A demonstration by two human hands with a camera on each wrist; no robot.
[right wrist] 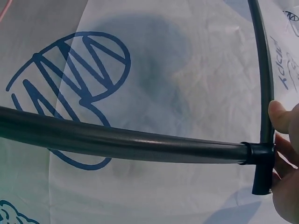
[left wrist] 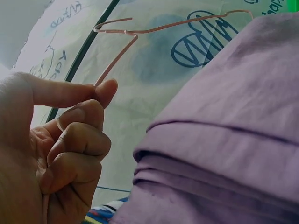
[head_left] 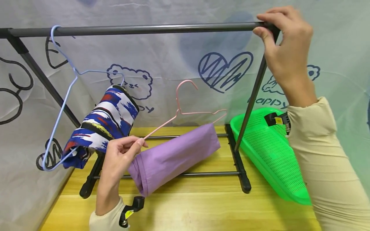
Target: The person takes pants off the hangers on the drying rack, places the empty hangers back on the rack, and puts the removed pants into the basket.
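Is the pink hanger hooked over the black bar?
No, the left hand holds the pink hanger, its hook clear of the black bar.

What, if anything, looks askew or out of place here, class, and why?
The patterned cloth looks off-centre on the blue hanger: the hanger's near corner is bare, while the cloth crowds the far end.

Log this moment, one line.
left grip: pinches pink hanger, purple cloth on it | right grip: holds corner of rack | blue hanger: on rack, bearing patterned cloth
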